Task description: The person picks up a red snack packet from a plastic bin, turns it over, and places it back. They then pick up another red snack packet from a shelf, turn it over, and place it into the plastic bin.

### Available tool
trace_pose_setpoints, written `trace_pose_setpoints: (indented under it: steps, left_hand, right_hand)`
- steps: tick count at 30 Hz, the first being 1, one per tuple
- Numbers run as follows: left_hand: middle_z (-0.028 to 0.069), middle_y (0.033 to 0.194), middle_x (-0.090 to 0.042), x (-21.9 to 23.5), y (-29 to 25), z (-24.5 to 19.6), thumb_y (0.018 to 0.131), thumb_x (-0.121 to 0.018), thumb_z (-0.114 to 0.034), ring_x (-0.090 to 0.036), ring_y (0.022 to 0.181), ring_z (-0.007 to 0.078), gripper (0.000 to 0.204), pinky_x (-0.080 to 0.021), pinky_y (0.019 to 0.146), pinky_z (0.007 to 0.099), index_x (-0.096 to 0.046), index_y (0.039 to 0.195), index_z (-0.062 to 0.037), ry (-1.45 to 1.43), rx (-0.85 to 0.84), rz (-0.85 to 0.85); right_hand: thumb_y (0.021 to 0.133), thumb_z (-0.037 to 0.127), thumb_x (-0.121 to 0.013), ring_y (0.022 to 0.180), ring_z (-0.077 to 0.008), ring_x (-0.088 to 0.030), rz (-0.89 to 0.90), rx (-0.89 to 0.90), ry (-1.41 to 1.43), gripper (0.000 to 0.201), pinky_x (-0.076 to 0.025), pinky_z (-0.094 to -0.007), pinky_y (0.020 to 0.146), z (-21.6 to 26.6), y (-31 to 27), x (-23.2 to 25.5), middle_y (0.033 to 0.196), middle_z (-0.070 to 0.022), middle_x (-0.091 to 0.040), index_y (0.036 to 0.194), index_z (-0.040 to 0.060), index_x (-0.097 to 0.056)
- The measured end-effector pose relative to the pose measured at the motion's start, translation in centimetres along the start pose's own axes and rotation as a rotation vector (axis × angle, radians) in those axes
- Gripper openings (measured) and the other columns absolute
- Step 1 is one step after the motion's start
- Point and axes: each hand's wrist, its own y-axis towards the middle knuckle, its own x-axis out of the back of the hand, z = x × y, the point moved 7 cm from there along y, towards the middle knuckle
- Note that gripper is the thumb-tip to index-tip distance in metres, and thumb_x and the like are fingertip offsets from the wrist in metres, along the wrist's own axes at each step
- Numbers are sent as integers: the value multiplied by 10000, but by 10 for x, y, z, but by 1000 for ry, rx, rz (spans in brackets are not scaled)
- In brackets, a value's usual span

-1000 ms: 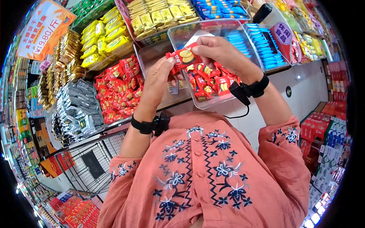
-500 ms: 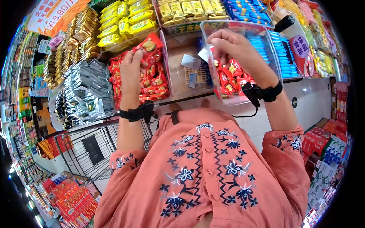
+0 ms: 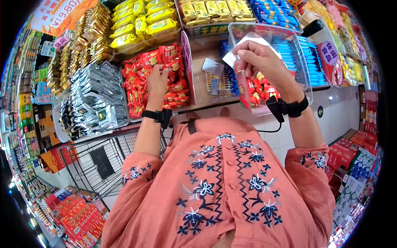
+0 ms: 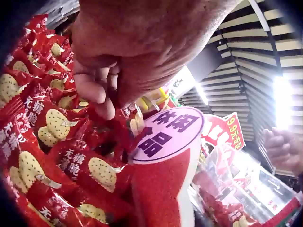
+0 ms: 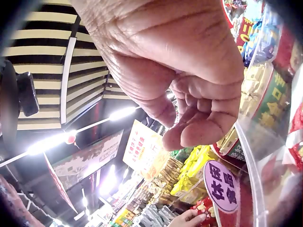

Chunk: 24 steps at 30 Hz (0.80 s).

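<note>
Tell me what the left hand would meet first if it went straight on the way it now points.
Most likely the red packets: the left hand is right over them and points in among them, though depth is unclear, so it may already be touching one.

A bin [image 3: 192,93] of biscuit packets [image 3: 135,97] lies below the left hand [image 3: 158,82], between other sachets [image 3: 93,93] on its left and a compartment [image 3: 201,91] on its right, beyond which a box [image 3: 259,110] of similar packets [image 3: 257,92] sits under the right hand [image 3: 264,62].
</note>
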Motion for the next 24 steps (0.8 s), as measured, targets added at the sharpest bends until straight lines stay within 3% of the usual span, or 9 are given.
trace_pose_setpoints:
  steps: [3,6,9,12,15,16,21,23,24]
  left_hand:
    - [163,845,-707,1,0,0,953,-641,-180,-693,653,257,216,-531,606,375,-598,1064,0,-37,-65,-44]
    - [185,904,-695,-7,10,15,939,-652,-186,-690,742,320,232,-537,678,413,-598,1069,-2,119,-129,20]
    - [157,937,-683,-7,9,4,932,-669,-178,-675,823,275,254,-532,727,398,-598,1083,13,401,-298,-65]
    - [227,1080,-626,-3,4,-3,898,-697,-247,-632,999,366,323,-504,850,461,-602,1102,-14,357,-240,-54]
    - [214,1094,-624,-1,11,8,884,-722,-246,-635,990,343,347,-513,848,435,-609,1104,-4,313,-357,-66]
    - [198,1079,-633,1,11,5,882,-727,-233,-642,969,321,341,-517,841,418,-612,1097,5,269,-312,-59]
    - [108,986,-661,13,2,-46,930,-691,-196,-637,848,172,321,-528,738,300,-597,1143,24,-61,-203,-48]
    - [78,951,-655,13,-11,-89,955,-667,-203,-620,813,128,311,-519,698,263,-592,1161,17,-296,-104,-3]
    - [39,916,-627,9,-16,-108,980,-638,-199,-574,741,68,270,-484,630,210,-591,1153,2,-347,-91,28]
  right_hand:
    - [1001,255,-565,633,-62,-615,-9,-35,32,255,-484,-202,555,-3,-2,-2,811,-25,-655,1094,25,-623]
    - [1006,242,-544,618,-55,-606,-23,-36,18,253,-477,-196,537,-8,-2,1,824,-25,-661,1101,19,-617]
    - [1011,223,-511,596,-44,-589,-32,-21,12,253,-463,-185,505,-8,-4,2,835,-26,-670,1115,15,-610]
    - [1013,226,-513,597,-48,-590,-50,-6,0,254,-462,-186,519,-8,-7,10,816,-17,-655,1113,16,-613]
    - [1009,223,-525,608,-52,-595,-90,-11,-17,245,-459,-194,536,-7,-12,28,806,-8,-645,1109,18,-614]
    - [1006,220,-531,615,-55,-598,-103,-11,-8,239,-458,-197,542,-7,-15,37,805,-7,-644,1105,19,-612]
    - [986,247,-565,653,-58,-611,-194,-14,-84,254,-471,-200,557,-21,-21,95,825,-7,-651,1096,23,-611]
    - [977,267,-583,663,-63,-615,-221,-26,-144,274,-475,-204,558,-24,-23,110,829,-9,-652,1090,19,-616]
    - [972,276,-592,668,-66,-617,-235,-32,-174,284,-478,-207,558,-26,-24,117,831,-10,-653,1087,18,-619]
